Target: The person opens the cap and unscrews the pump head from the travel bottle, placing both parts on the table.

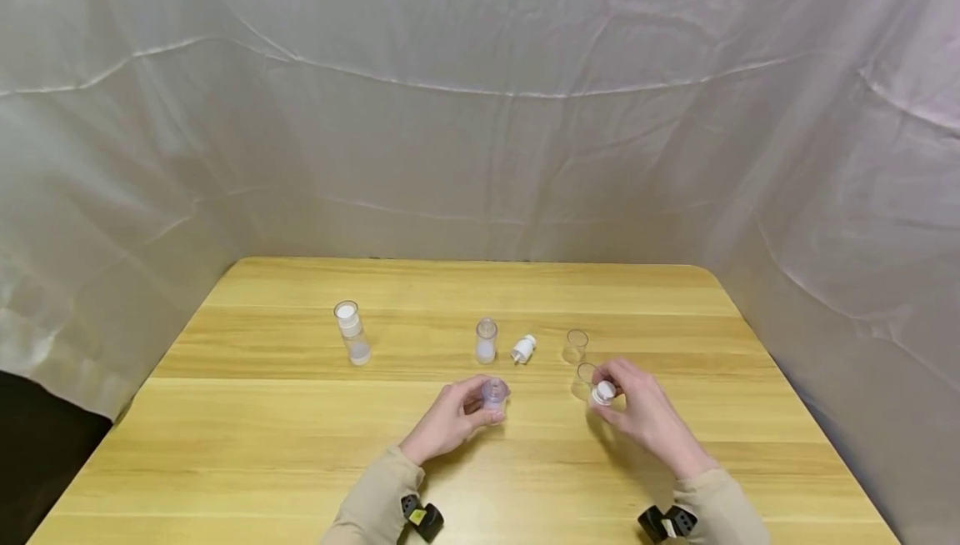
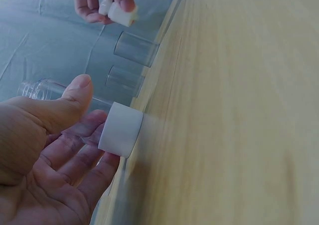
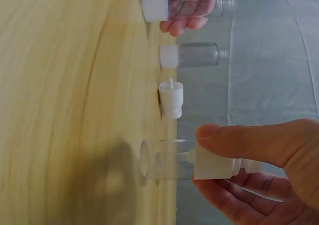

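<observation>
My left hand (image 1: 459,413) grips a clear bottle (image 2: 65,89) with a white base (image 2: 121,130), held upright with its threaded neck uncapped. Whether its base touches the table cannot be told. My right hand (image 1: 637,403) pinches a white pump head (image 3: 214,160) between thumb and fingers, above the table. Just left of that hand stands a clear cap (image 1: 585,382), with a second clear cap (image 1: 575,347) behind it. Another white pump head (image 1: 523,349) lies on its side between the hands, farther back. Beside it stands a second open clear bottle (image 3: 199,54) with a white base.
An assembled bottle (image 1: 352,332) with a white pump and a clear cap stands at the back left of the wooden table (image 1: 262,437). Pale cloth (image 1: 480,153) hangs behind the table and along its sides.
</observation>
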Demonstrator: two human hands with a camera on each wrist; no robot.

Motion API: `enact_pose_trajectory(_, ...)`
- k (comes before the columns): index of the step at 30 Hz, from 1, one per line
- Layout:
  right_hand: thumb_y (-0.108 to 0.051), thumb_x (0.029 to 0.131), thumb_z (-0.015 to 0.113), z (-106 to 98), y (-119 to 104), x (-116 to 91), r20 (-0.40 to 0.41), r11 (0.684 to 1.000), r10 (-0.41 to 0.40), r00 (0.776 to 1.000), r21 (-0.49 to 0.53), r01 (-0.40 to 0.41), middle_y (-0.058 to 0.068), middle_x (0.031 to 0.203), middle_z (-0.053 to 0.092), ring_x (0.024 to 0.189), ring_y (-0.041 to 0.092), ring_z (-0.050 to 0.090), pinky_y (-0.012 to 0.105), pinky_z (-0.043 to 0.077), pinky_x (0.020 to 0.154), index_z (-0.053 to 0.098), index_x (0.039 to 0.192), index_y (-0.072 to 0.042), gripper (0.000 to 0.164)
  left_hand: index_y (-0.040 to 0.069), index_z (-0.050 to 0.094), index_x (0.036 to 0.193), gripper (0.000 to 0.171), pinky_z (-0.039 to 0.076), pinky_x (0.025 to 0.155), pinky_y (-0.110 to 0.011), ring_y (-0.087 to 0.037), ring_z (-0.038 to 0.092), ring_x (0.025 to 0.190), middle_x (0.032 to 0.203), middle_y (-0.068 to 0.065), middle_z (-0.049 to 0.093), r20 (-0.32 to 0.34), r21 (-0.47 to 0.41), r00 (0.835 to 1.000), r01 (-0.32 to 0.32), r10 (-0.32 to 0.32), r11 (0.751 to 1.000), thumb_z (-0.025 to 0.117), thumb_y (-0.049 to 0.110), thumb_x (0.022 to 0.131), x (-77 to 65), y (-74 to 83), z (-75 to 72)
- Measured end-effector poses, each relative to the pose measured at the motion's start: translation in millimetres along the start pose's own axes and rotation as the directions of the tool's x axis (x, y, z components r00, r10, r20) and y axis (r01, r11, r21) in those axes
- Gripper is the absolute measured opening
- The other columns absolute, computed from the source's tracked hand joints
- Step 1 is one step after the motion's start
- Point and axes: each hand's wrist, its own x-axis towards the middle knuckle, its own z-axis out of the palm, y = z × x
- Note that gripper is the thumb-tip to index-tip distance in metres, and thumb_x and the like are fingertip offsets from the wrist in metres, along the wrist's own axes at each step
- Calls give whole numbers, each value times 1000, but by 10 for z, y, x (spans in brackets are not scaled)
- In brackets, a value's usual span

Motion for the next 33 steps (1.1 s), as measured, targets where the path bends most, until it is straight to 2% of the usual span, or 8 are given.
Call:
enact_pose_trajectory(10, -2, 68, 87, 85, -12, -17, 88, 988, 131, 987, -97, -123, -4, 84, 60, 77, 8, 56, 24, 52, 67, 61, 86, -14, 34, -2, 61, 129, 39, 56, 104, -42, -34, 68, 114, 124, -21, 70, -5, -2, 1000, 11, -11, 1000, 69, 10, 93, 3, 5, -1)
enact_pose_trajectory(13, -2, 67, 88, 119, -24, -22, 91, 987, 116, 989, -119, -105, -4, 82, 59, 75, 8, 55, 24, 50, 65, 60, 84, -14, 35, -2, 60, 129, 39, 55, 105, -42, -35, 68, 115, 125, -22, 69, -5, -7, 1000, 10, -10, 1000, 69, 10, 93, 5, 4, 0)
enact_pose_trajectory(17, -2, 64, 90, 161, -42, -38, 89, 987, 100, 991, -134, -88, -4, 80, 60, 73, 9, 57, 21, 54, 63, 60, 84, -13, 38, -3, 60, 128, 39, 55, 105, -41, -35, 68, 115, 124, -22, 69, -4, -4, 1000, 6, -6, 1000, 69, 10, 93, 6, 2, 0)
enact_pose_trajectory(24, -2, 63, 91, 222, -66, -54, 85, 984, 126, 988, -136, -114, 0, 84, 63, 74, 13, 63, 24, 60, 64, 61, 86, -10, 38, -2, 61, 128, 38, 56, 104, -41, -35, 68, 114, 124, -22, 69, -4, 6, 1000, -2, 2, 1000, 69, 10, 93, 11, 2, -1)
enact_pose_trajectory(30, -4, 64, 91, 248, -67, -55, 80, 981, 122, 989, -164, -108, 0, 83, 62, 73, 12, 62, 23, 58, 63, 61, 86, -10, 38, -2, 61, 128, 39, 55, 105, -41, -35, 68, 115, 124, -22, 70, -6, 14, 1000, -1, 1, 1000, 70, 10, 93, 12, -7, 1)
enact_pose_trajectory(33, -12, 64, 93, 243, -60, -57, 84, 977, 126, 988, -183, -109, -1, 83, 61, 71, 11, 60, 22, 56, 61, 62, 89, -12, 40, -2, 61, 129, 39, 55, 105, -42, -35, 68, 115, 125, -22, 69, -7, 7, 1000, 4, -4, 1000, 70, 10, 93, 10, -8, 2)
